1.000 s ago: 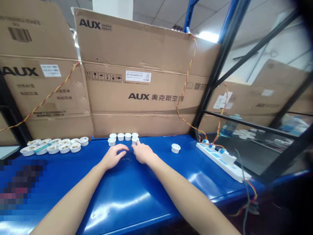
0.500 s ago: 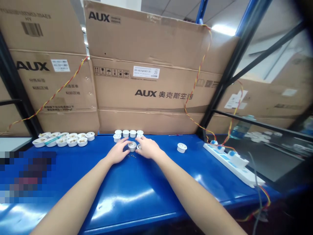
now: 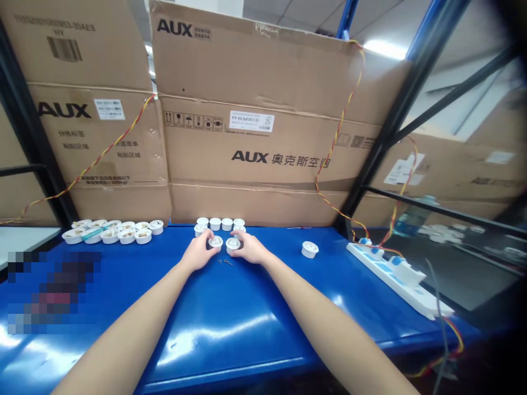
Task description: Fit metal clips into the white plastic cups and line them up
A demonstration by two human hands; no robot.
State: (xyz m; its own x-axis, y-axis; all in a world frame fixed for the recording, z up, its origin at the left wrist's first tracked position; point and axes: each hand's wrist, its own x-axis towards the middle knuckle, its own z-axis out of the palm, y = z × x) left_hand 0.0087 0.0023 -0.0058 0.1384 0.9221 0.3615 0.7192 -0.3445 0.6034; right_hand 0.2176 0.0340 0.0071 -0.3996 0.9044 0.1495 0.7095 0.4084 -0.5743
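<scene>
My left hand (image 3: 198, 250) grips a small round white plastic cup (image 3: 215, 242) by its side, on the blue bench top (image 3: 263, 351). My right hand (image 3: 249, 248) has its fingers around a second white cup (image 3: 233, 246), close to the first. The two cups stand a short gap apart. Just in front of them lie a few tiny metal screws (image 3: 224, 262), near both hands but untouched. Behind my hands stands a row of similar white cups (image 3: 220, 224).
At the left stands a cluster of white cups holding something (image 3: 111, 233). A lone white cup (image 3: 309, 249) and a white power strip (image 3: 391, 277) with red-yellow wires (image 3: 337, 186) sit at the right. Cardboard AUX boxes (image 3: 263, 148) wall the back, beside a blue-and-black rack frame (image 3: 405, 109).
My hands have drawn in around two cups, one in each hand, near the middle of the bench. My head has turned slightly, shifting the whole scene to the right.
</scene>
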